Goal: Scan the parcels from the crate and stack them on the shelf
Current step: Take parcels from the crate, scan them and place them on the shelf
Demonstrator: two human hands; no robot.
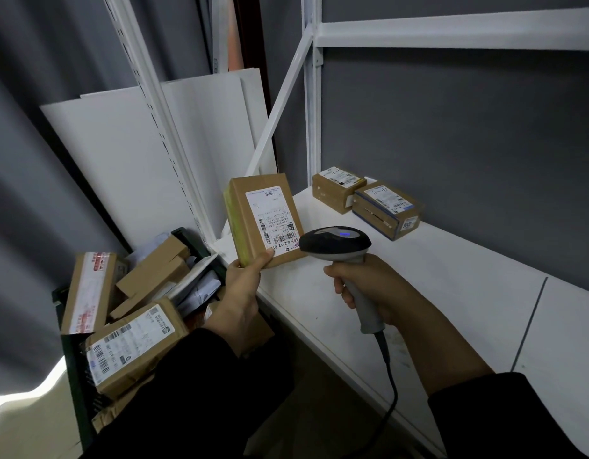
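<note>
My left hand (241,293) grips the lower corner of a brown cardboard parcel (265,218) with a white shipping label, held upright above the shelf's left edge. My right hand (369,289) holds a grey and black barcode scanner (336,243) by its handle; its head, lit with a small blue light, points at the label's barcodes. Two labelled parcels (337,188) (387,210) sit side by side at the back of the white shelf (452,286). The dark green crate (76,376) at lower left holds several more parcels.
White shelf uprights (313,94) and a diagonal brace rise behind the shelf. White boards (121,160) lean against the grey curtain at left. The scanner's cable (390,385) hangs down in front of the shelf edge.
</note>
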